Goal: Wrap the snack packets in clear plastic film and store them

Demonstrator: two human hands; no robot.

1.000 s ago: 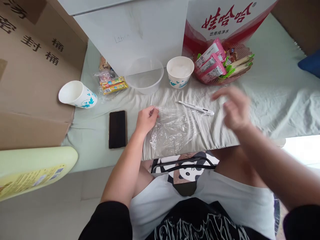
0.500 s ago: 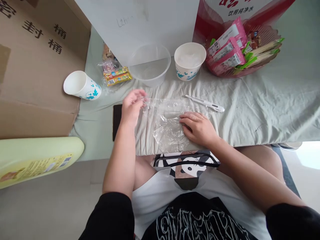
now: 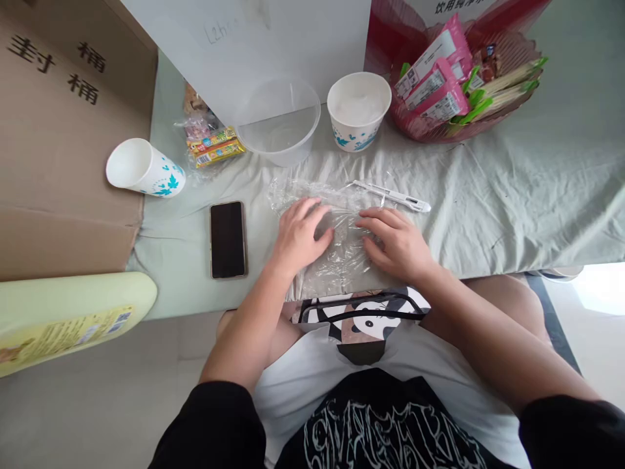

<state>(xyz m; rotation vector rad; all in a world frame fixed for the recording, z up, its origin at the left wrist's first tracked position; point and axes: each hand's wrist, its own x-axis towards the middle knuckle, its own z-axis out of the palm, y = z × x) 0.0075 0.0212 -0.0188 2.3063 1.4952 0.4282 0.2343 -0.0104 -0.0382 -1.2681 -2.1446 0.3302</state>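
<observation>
A crumpled sheet of clear plastic film (image 3: 336, 251) lies spread on the cloth in front of me. My left hand (image 3: 303, 234) rests on its left part, fingers apart and lightly bent. On the right part lies my right hand (image 3: 393, 241), its fingers spread and touching the film. Neither hand grips anything. Just beyond my right hand is a white utility knife (image 3: 395, 197), partly overlapped by the film's far edge. To the left of my left hand a phone (image 3: 228, 240) lies with its dark screen up.
Behind the film stand a clear plastic bowl (image 3: 283, 143) and a paper cup (image 3: 359, 111). Another paper cup (image 3: 146, 169) lies tipped near the cardboard box (image 3: 73, 176). Yellow snack packets (image 3: 217, 150) sit at left, a filled fruit basket (image 3: 459, 133) at right. A pale green bottle (image 3: 83, 286) is front left.
My left hand has moved right and nearer, from the film's far left corner onto the film, uncovering the phone. My right hand stays on the film. The view has shifted slightly.
</observation>
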